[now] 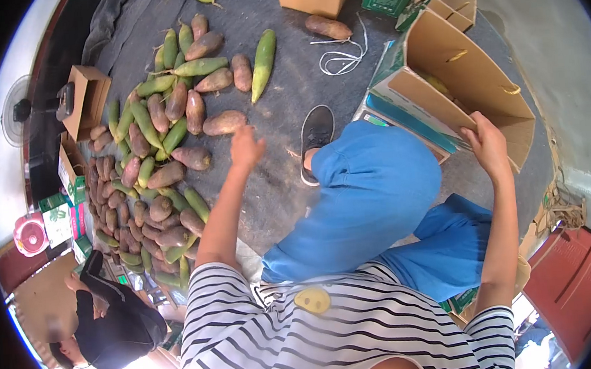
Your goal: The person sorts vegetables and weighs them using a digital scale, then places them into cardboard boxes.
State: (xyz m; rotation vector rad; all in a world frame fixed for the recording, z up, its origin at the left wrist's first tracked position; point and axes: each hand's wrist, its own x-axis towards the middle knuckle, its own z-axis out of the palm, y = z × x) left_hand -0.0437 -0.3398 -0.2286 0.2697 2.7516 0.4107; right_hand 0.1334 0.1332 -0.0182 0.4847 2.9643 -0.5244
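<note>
The right hand (488, 147) was closed over the near rim of the open cardboard box (438, 55), which stood at the right edge of the mat (288, 91). The left hand (246, 147) hung open and empty, fingers spread, just short of a brown tuber (225, 123) fringing the pile (148, 168) toward the mat's left edge.

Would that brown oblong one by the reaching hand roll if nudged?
Probably only wobble: the brown piece is oblong with tapered ends. It looks plump and solid, so likely stiff and fairly heavy. The dark mat beneath looks rough, so sliding seems unlikely.
</note>
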